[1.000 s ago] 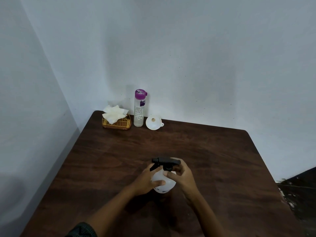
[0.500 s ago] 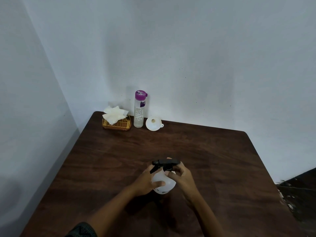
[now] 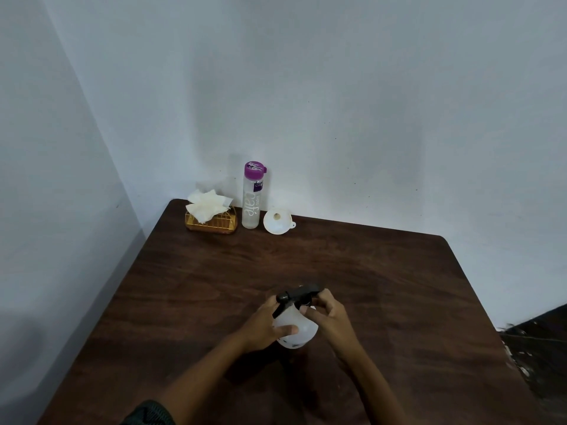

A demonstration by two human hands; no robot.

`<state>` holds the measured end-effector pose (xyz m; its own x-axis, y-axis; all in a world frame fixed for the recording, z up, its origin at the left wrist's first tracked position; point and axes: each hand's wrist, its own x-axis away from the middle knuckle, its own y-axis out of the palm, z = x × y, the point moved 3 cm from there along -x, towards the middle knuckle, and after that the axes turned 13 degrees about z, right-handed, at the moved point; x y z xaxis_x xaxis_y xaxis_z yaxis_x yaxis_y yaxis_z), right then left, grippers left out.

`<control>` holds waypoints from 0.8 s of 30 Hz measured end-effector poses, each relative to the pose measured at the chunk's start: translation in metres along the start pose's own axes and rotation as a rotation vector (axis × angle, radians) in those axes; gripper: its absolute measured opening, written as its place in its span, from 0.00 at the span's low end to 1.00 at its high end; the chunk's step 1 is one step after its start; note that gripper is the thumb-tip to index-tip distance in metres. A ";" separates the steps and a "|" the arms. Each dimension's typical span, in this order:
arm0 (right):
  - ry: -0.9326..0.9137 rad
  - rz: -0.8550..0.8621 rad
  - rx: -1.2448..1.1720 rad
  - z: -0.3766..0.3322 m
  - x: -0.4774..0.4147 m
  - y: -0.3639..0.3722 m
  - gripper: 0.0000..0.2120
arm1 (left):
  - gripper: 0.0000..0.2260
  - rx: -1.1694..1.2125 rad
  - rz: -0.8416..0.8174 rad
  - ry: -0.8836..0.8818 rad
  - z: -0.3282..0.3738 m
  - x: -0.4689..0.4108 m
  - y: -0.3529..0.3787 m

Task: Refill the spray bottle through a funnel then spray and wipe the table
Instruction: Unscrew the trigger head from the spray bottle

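clearly the spray bottle (image 3: 296,328) stood mid-bench (image 3: 399,286), well nearer than the funnel (image 3: 277,221). the left hand (image 3: 265,325) gripped its body; the right hand (image 3: 326,314) pinched the black trigger head (image 3: 299,294). bracing the body firmly probably let the head twist off.

Looks like a plain room in a home, most likely a bare corner set up for a small chore. Nothing but painted, pale blue-grey walls (image 3: 337,87) meeting at a corner, slightly scuffed and speckled. Pushed into that corner, a dark wooden bench (image 3: 368,286) with rounded edges. Along its far edge, everyday household things: a small yellow wire basket (image 3: 214,223) stuffed with white tissues (image 3: 207,204), a clear water bottle (image 3: 253,200) with a purple cap, a white plastic funnel (image 3: 277,221). At lower right, a strip of dark, rough floor (image 3: 540,342) with pale flecks. No machinery, shelving or signage anywhere in sight.
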<state>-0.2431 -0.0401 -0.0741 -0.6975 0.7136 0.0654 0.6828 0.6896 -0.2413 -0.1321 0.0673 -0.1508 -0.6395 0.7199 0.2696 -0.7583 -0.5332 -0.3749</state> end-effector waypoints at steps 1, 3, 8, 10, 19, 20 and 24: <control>-0.004 0.015 -0.004 0.000 0.000 0.001 0.17 | 0.34 0.006 -0.011 -0.012 0.000 0.001 0.000; -0.019 0.053 -0.005 -0.001 0.000 0.002 0.20 | 0.34 0.020 -0.034 -0.010 -0.001 -0.002 0.003; -0.044 0.071 0.014 -0.001 -0.004 0.000 0.14 | 0.31 0.043 -0.038 -0.046 -0.003 -0.003 0.004; -0.043 0.030 0.003 -0.002 -0.002 -0.002 0.16 | 0.31 0.052 -0.028 -0.054 -0.002 -0.002 0.003; -0.009 0.037 0.001 -0.001 -0.002 0.001 0.20 | 0.33 -0.015 -0.039 0.045 -0.002 -0.005 0.004; -0.015 0.046 0.007 -0.001 -0.003 0.000 0.20 | 0.33 -0.006 -0.039 0.044 -0.003 -0.005 0.005; -0.052 0.033 0.004 -0.005 -0.002 -0.001 0.20 | 0.35 0.044 -0.033 -0.029 -0.005 -0.004 0.004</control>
<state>-0.2413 -0.0421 -0.0694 -0.6847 0.7288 0.0070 0.7052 0.6649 -0.2462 -0.1316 0.0644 -0.1572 -0.6169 0.7246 0.3072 -0.7835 -0.5286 -0.3266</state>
